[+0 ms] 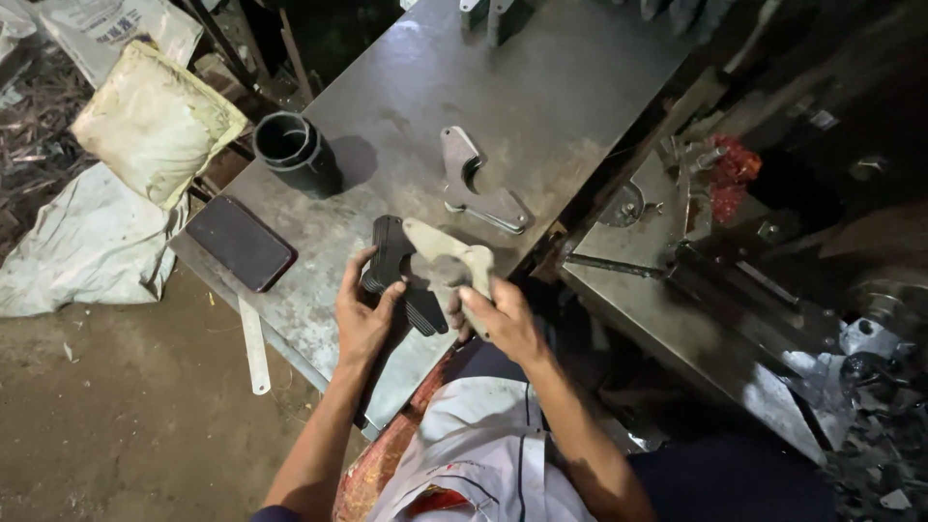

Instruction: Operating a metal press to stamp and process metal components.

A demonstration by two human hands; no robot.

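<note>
My left hand (364, 311) grips a stack of dark, flat metal plates (394, 261) resting on the grey steel table (541, 87). My right hand (498, 319) holds one pale, flat hook-shaped metal plate (447, 247) lifted just above the stack. Another plate of the same shape (474, 184) lies flat on the table a little beyond my hands.
A black cylindrical cup (295, 153) stands at the table's left edge, a dark phone (239, 243) lies near the corner. A flat metal strip (253, 346) hangs off the front edge. Sacks (155, 121) lie on the floor at left. A machine (735, 251) sits to the right.
</note>
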